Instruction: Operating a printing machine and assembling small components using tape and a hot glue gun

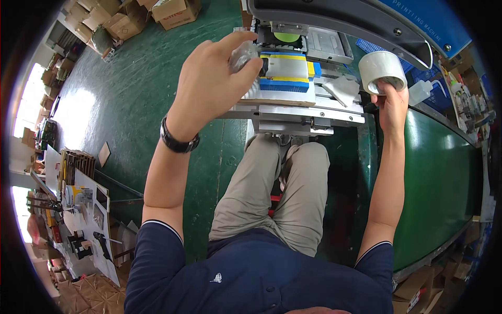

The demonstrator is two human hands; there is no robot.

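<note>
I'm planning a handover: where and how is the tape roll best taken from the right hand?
Probably by the broad outer wall of the tape roll, coming from the upper left: that curved side shows free, while the right hand holds its lower end.

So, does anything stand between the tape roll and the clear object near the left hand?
In this view, a white sheet and the blue-and-yellow block lie between the tape roll and the clear object; whether they obstruct, I cannot tell.

Two hands [212, 78] [393, 107], one tape roll [379, 65], one wristwatch [179, 145], one white cloth [342, 90], one squeeze bottle [420, 92], one lime-green pad [286, 37]
</note>
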